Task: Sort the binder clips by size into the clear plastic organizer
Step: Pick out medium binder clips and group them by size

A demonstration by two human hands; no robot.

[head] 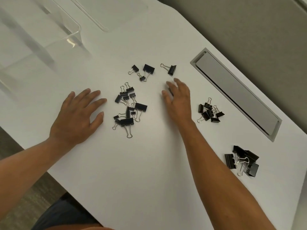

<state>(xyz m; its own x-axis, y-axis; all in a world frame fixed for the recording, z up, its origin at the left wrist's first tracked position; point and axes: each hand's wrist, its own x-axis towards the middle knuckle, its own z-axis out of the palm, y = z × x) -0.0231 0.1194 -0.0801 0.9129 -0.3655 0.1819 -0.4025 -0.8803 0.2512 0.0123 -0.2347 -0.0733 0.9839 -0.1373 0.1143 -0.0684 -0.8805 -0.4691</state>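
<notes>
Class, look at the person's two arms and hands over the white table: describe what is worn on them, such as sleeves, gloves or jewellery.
Both forearms are bare, with no sleeves in view and no gloves. The left hand shows no ring or watch. The right hand has a small glint at one finger that may be a ring; too blurred to tell. No wristbands show.

Single head-worn view, set above the near edge of the white laminate table, facing forward and steeply down, tilted, at close range; the far left corner falls within frame.
</notes>
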